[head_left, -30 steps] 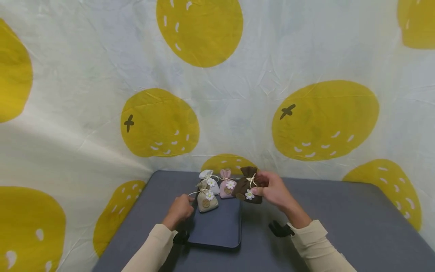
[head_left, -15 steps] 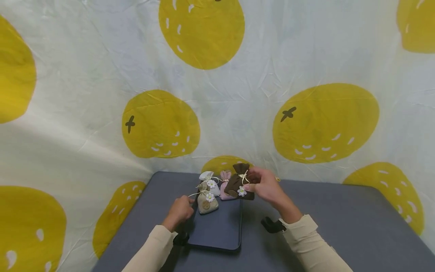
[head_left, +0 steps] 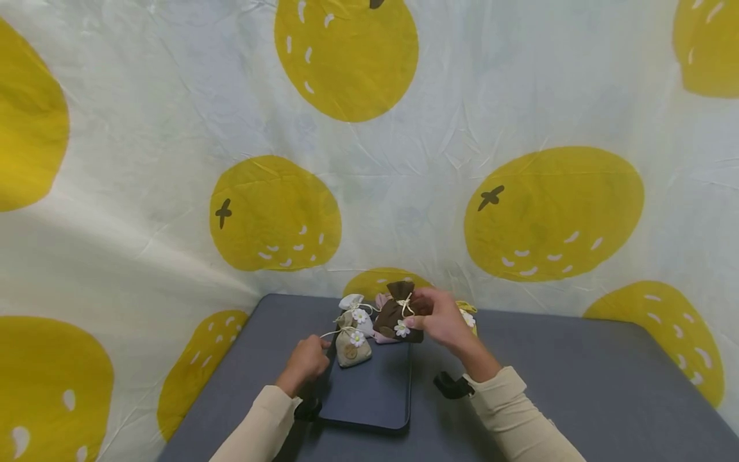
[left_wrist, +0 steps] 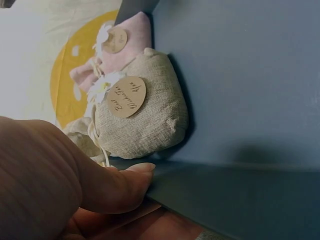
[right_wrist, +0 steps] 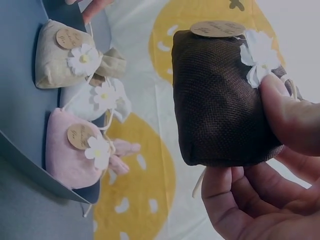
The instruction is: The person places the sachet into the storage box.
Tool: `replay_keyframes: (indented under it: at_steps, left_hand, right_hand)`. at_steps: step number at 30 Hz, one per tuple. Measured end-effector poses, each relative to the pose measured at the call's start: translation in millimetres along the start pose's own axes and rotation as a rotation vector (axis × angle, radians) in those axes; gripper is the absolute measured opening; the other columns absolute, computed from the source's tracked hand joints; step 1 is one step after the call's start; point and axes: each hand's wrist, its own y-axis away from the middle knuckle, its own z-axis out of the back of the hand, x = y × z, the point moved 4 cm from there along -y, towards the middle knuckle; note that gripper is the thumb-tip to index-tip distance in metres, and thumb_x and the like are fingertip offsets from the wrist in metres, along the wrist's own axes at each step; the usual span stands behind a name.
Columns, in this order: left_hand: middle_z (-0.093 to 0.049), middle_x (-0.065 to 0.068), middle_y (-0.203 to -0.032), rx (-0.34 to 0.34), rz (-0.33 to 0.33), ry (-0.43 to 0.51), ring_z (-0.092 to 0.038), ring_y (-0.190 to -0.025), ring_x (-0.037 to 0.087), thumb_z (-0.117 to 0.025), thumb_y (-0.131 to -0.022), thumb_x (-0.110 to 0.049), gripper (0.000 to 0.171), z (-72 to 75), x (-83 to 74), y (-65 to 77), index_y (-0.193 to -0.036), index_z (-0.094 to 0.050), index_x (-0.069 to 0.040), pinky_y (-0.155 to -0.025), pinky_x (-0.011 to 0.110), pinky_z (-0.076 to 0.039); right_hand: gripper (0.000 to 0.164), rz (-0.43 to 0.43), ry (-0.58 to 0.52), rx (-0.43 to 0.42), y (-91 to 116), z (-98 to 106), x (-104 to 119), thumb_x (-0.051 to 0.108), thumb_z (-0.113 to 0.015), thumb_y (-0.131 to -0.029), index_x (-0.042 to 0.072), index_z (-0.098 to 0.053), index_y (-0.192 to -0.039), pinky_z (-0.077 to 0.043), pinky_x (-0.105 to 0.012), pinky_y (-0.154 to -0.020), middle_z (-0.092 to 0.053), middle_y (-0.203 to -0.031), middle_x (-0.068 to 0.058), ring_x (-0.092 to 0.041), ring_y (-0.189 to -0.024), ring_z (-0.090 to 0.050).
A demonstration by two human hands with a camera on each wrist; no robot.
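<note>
My right hand (head_left: 443, 319) grips a dark brown drawstring pouch (head_left: 391, 316) with a white flower and a round tag, held up over the far right part of a dark tray (head_left: 369, 401). In the right wrist view, thumb and fingers pinch the brown pouch (right_wrist: 220, 100) near its neck. My left hand (head_left: 306, 362) holds the tray's left edge, its thumb over the wall in the left wrist view. A beige pouch (head_left: 351, 350), a white pouch (head_left: 366, 326) and a pink pouch (right_wrist: 72, 145) lie in the tray; the brown one partly hides the pink in the head view.
A yellow pouch (head_left: 470, 316) with a white flower stands behind my right hand, partly hidden. The dark grey table (head_left: 577, 385) extends to both sides. A white cloth (head_left: 416, 224) with yellow fruit prints hangs behind it.
My right hand has carried the brown pouch leftward until it overlaps the pink one, bringing the yellow pouch into sight. My left hand has stayed at the tray edge.
</note>
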Motion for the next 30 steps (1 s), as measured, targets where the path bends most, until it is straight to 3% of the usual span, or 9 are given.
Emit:
replay_keyframes:
  at_steps: [9, 18, 30]
  left_hand:
    - [-0.068, 0.019, -0.123, -0.006, -0.011, -0.010, -0.038, -0.038, 0.011, -0.055, -0.078, 0.008, 0.048, 1.4, -0.1, -0.1, -0.121, -0.070, -0.003, -0.036, 0.022, -0.031]
    - [-0.068, 0.020, -0.124, 0.002, -0.006, -0.012, -0.039, -0.038, 0.011, -0.055, -0.077, 0.008, 0.048, -0.8, 2.1, -3.0, -0.121, -0.070, -0.003, -0.036, 0.023, -0.032]
    - [-0.069, 0.019, -0.120, 0.004, -0.009, 0.000, -0.038, -0.038, 0.011, -0.055, -0.077, 0.008, 0.048, -0.7, 2.3, -1.8, -0.121, -0.070, -0.002, -0.036, 0.022, -0.031]
  right_hand:
    - [0.030, -0.009, -0.001, -0.009, -4, -12, -5, -0.001, -0.079, -0.073, -0.002, -0.068, -0.100, -0.051, -0.031, -0.072, -0.072, -0.091, -0.018, -0.019, -0.080, -0.065]
    - [0.032, -0.059, 0.053, -0.025, -5, -23, -13, 0.003, -0.082, -0.073, 0.000, -0.069, -0.102, -0.054, -0.036, -0.076, -0.070, -0.097, -0.016, -0.024, -0.088, -0.066]
    - [0.030, -0.069, 0.095, -0.035, -10, -33, -25, 0.003, -0.083, -0.071, 0.004, -0.071, -0.098, -0.053, -0.035, -0.073, -0.074, -0.091, -0.012, -0.020, -0.081, -0.066]
